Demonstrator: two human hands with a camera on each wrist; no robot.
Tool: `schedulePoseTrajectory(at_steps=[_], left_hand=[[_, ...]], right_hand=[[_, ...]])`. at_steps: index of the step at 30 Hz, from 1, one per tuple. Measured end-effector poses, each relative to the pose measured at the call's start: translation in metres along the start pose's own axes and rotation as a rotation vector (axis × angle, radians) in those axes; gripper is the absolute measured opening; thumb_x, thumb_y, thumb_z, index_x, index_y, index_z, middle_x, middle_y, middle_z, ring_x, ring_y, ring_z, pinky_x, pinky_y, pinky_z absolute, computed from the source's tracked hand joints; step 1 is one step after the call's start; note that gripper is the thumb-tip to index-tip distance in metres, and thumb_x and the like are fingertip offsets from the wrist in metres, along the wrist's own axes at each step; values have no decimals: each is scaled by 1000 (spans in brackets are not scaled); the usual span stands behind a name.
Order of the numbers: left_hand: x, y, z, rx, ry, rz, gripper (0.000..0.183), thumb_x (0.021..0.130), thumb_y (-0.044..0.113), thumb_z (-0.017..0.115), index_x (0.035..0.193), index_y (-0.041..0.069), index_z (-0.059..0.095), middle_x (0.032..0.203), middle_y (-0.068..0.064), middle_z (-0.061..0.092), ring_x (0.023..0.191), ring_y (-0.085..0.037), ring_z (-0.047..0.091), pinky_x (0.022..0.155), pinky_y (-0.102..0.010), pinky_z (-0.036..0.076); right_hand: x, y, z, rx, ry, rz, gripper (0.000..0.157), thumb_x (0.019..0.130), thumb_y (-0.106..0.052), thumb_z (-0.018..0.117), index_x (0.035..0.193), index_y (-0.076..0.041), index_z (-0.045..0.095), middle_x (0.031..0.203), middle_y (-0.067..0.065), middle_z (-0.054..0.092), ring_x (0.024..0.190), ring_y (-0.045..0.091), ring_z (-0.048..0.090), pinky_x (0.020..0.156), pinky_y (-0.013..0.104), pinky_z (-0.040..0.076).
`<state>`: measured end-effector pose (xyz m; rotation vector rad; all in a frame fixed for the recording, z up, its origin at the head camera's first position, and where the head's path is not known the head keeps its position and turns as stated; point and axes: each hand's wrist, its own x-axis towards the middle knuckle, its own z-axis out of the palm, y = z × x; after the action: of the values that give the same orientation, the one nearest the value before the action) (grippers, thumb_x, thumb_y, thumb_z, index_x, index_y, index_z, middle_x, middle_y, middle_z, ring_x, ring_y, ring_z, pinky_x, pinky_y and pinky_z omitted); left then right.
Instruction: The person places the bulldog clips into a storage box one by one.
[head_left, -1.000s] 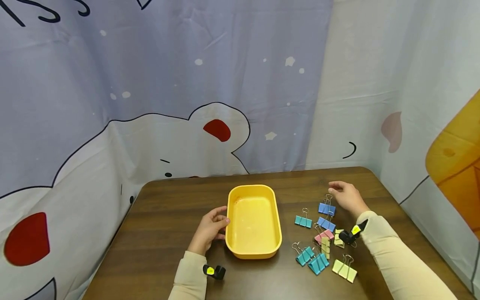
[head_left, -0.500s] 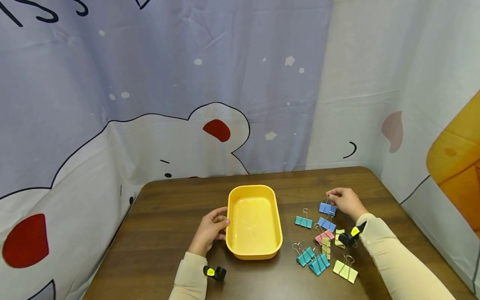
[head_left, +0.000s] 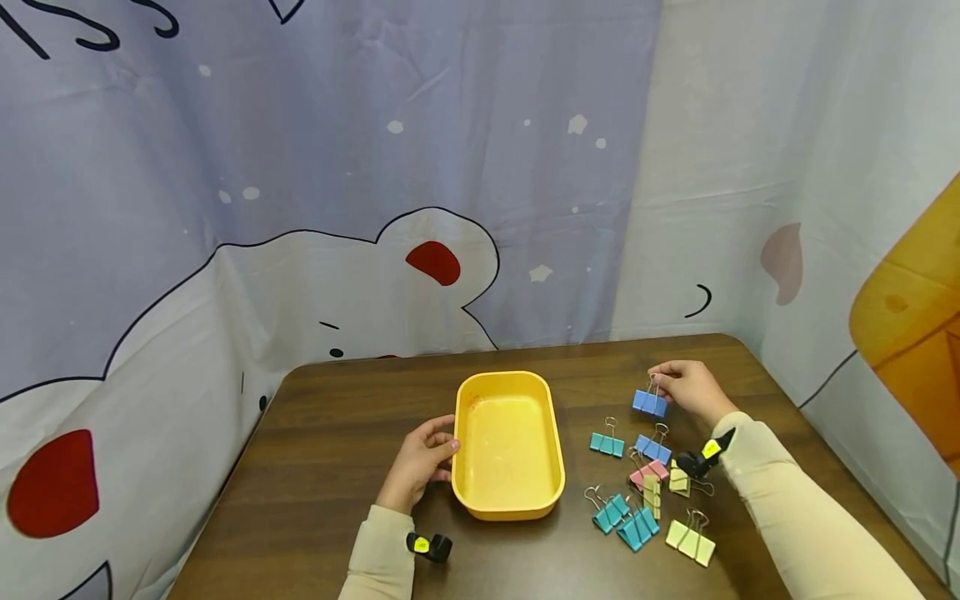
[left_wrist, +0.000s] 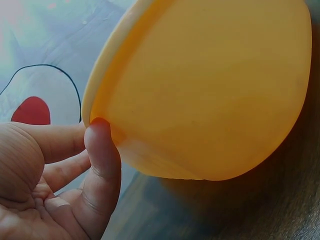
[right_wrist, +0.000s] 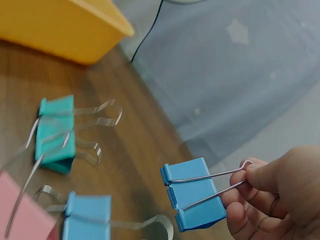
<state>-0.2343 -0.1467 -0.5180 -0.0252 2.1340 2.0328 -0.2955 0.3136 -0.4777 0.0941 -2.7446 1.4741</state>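
Round-cornered tabletop [head_left: 588, 383] is seen between the yellow tray [head_left: 506, 454], gripped at its rim by the left hand [head_left: 418, 458], and a silver-handled blue clip [right_wrist: 196, 193], finger-pinched by the right hand [head_left: 693, 390].

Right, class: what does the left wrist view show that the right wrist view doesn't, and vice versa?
Only the left wrist view: the left hand holding the yellow tray, and a red patch.
Only the right wrist view: the right hand pinching a blue clip by its handles, near a teal clip, a pink clip and a second blue clip.
Both: the yellow tray, brown tabletop and printed curtain.
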Motion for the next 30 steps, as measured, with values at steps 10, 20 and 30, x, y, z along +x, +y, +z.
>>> schedulePoseTrajectory(at_steps=[10, 20, 30], left_hand=[[-1, 2, -2, 0, 5, 3, 50, 98, 3, 64, 146, 2, 49, 105, -14, 63, 71, -20, 64, 52, -28, 57], [-2, 0, -2, 1, -3, -1, 50, 99, 3, 62, 147, 2, 48, 112, -23, 62, 72, -21, 64, 51, -29, 57], [1, -1, -1, 0, 1, -10, 48, 98, 3, 64, 145, 4, 50, 107, -17, 63, 73, -19, 64, 54, -29, 59]], right_hand=[[12, -49, 8, 28, -55, -37, 28, 104, -9, 55, 121, 12, 64, 100, 23, 68, 81, 19, 65, 66, 26, 59], [17, -89, 39, 66, -111, -47, 25, 103, -10, 57, 120, 7, 67, 103, 25, 67, 82, 21, 66, 67, 29, 60], [15, -120, 72, 95, -159, -77, 22, 102, -9, 60, 116, 4, 70, 97, 19, 69, 77, 20, 65, 67, 31, 61]])
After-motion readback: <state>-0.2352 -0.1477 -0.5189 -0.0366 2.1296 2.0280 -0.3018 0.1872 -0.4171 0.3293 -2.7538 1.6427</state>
